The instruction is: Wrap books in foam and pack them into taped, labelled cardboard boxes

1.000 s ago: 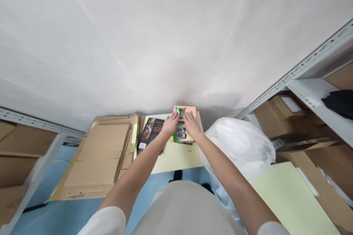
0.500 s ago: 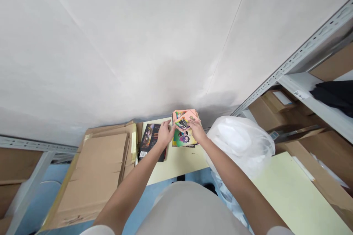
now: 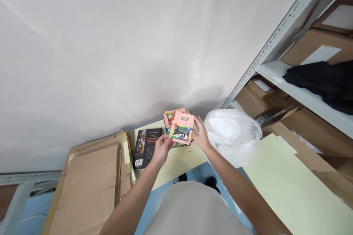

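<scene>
Between my two hands is a small pink booklet (image 3: pixel 182 126) with a black-and-white picture in a rainbow frame on its cover. My left hand (image 3: pixel 163 147) pinches its lower left corner. At its right edge, my right hand (image 3: pixel 201 133) grips the side with curled fingers. Behind and partly under it lies a stack of similar booklets (image 3: pixel 170 116), largely hidden by the one I hold. To the left of the stack a dark book (image 3: pixel 150 147) with a barcode lies on the pale yellow board (image 3: pixel 176 165).
Flattened cardboard boxes (image 3: pixel 91 180) are piled on the left. A white plastic bag (image 3: pixel 233 136) bulges on the right, before a metal shelf (image 3: pixel 292 88) with cartons and black cloth (image 3: pixel 317 79). A pale wall (image 3: pixel 124 51) rises close behind.
The pink booklet has come up off the stack and is turned upright towards me, with a hand on each side. My view has swung slightly to the right.
</scene>
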